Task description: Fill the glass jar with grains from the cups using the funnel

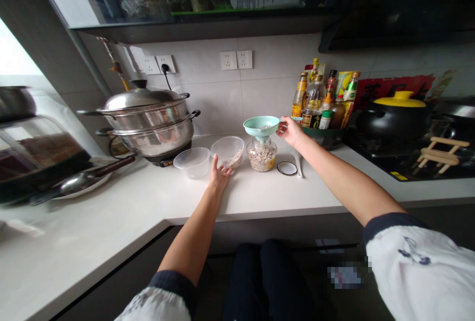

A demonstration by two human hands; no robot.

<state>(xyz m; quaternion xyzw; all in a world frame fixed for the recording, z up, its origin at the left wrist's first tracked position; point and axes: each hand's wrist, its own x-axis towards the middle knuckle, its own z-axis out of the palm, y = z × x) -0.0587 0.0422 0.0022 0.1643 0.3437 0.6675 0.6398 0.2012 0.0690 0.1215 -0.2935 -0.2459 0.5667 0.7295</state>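
Observation:
My right hand (292, 130) pinches the right rim of a mint-green funnel (261, 126). A few flakes lie inside the funnel, and its spout is at the mouth of a glass jar (261, 157) that holds pale flakes. My left hand (220, 174) grips the near side of a clear plastic bowl (227, 152), thumb up along its wall and fingers around its lower part. Some flakes lie in this bowl, toward its right side. Just left of it stands a second clear plastic bowl (192, 162). A round lid (287, 168) and a white spoon (299, 164) lie right of the jar.
A steel steamer pot (156, 130) stands at the back left, near a ladle on a plate (87, 180). Sauce bottles (317, 96) crowd a container behind my right hand. On the stove at right sit a black pot (395, 120) and a small wooden rack (441, 154). A cabinet hangs overhead.

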